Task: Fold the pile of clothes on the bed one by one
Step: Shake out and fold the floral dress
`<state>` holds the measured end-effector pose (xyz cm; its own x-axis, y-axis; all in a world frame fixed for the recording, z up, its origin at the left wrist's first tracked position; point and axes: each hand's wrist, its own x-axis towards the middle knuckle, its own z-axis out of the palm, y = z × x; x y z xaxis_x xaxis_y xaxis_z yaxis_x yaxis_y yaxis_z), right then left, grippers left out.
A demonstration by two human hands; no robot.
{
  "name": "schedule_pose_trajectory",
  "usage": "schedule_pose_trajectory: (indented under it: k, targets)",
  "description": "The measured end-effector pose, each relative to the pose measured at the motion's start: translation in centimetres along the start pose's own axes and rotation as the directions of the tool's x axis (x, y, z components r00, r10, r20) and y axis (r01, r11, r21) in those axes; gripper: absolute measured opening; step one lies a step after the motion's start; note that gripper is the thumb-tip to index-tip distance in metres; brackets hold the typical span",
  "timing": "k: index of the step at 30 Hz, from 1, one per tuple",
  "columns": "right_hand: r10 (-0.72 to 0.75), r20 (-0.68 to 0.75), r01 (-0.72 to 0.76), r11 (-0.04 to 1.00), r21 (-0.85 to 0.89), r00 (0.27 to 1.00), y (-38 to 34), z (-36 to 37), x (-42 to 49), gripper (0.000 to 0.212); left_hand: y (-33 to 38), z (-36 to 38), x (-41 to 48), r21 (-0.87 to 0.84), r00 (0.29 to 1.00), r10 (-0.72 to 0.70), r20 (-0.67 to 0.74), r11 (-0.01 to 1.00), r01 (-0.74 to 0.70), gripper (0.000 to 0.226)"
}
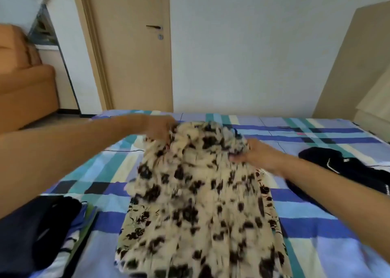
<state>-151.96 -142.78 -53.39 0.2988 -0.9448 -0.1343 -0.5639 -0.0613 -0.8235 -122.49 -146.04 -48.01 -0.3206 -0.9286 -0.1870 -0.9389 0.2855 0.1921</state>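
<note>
- The task looks to be in mid-course. A cream pleated fabric garment with dark brown flower print point(200, 203) lies spread lengthwise on the bed with a blue, teal and cream checked sheet point(316, 225). Its near part is flat and its far end is bunched up between the hands, so its fold is only starting.
- Near-left of the cream garment sits a flat stack of dark navy and black clothes point(38, 231) with a green layer under it. It is probably the finished share, though blur hides how neat it is.
- Right of the cream garment, apart from it, lies a crumpled black garment with white markings point(346, 168). It looks unfolded, so at least that piece is left to do.
- The left hand point(160, 130) is at the garment's far-left corner, its grip narrow, with fingers curled into the gathered cloth.
- The right hand point(253, 154) is at the far-right corner, its grip likewise closed on a bunch of fabric. Motion blur hides the exact finger placement.
</note>
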Motion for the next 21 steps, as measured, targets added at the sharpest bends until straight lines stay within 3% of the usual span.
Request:
schedule_pose_trajectory:
  k: [1, 3, 5, 7, 8, 10, 11, 13, 14, 16, 21]
  targets:
    - [-0.013, -0.107, 0.018, 0.999, 0.047, 0.994, -0.3, -1.3, 3.1, 0.071, -0.4, -1.8, 2.6, -0.053, 0.983, -0.047, -0.175, 0.998, 0.039, 0.037]
    - [-0.014, -0.283, 0.036, 0.997, 0.074, 0.959, -1.0, -2.6, 7.7, 0.103, -0.8, -3.8, 6.2, -0.072, 0.866, -0.215, -0.452, 0.976, 0.205, 0.058]
    - [-0.020, -0.406, 0.005, 0.999, -0.040, 0.914, 0.0, -1.6, 10.2, 0.105, -0.6, -1.3, 8.3, 0.017, 0.810, -0.272, -0.520, 0.944, 0.328, 0.065]
    - [-0.059, -0.432, -0.039, 0.976, -0.214, 0.900, 2.1, 1.2, 10.0, 0.098, 0.4, 4.0, 8.5, 0.075, 0.887, -0.129, -0.443, 0.981, 0.180, 0.061]
    - [-0.106, -0.374, -0.006, 0.958, -0.286, 0.922, 3.6, 3.1, 9.3, 0.093, 0.8, 7.2, 8.0, 0.077, 0.941, -0.031, -0.336, 0.995, 0.060, 0.060]
    - [-0.146, -0.123, 0.090, 0.923, -0.375, 0.982, 6.9, 7.2, 6.7, 0.087, 0.9, 14.3, 5.6, 0.068, 0.989, 0.142, -0.041, 0.988, -0.140, 0.067]
    - [-0.108, 0.028, 0.110, 0.907, -0.406, 0.994, 8.7, 9.1, 5.2, 0.090, 0.7, 17.5, 3.8, 0.064, 0.976, 0.194, 0.096, 0.977, -0.201, 0.075]
    - [0.019, 0.299, 0.148, 0.839, -0.524, 0.954, 12.2, 11.9, 1.9, 0.106, -0.1, 22.9, 0.7, 0.085, 0.943, 0.229, 0.242, 0.963, -0.255, 0.091]
    - [0.077, 0.377, 0.181, 0.777, -0.602, 0.923, 13.6, 12.8, 0.4, 0.116, -0.8, 24.9, -0.4, 0.103, 0.943, 0.225, 0.246, 0.961, -0.256, 0.095]
    - [0.079, 0.371, 0.227, 0.667, -0.710, 0.925, 16.0, 14.0, -1.5, 0.123, -2.5, 28.1, -1.4, 0.151, 0.969, 0.188, 0.162, 0.965, -0.212, 0.096]
    - [-0.103, 0.059, 0.105, 0.535, -0.838, 0.993, 17.9, 15.3, -2.1, 0.101, -3.7, 31.0, -0.5, 0.373, 0.979, 0.184, -0.091, 0.918, -0.138, 0.101]
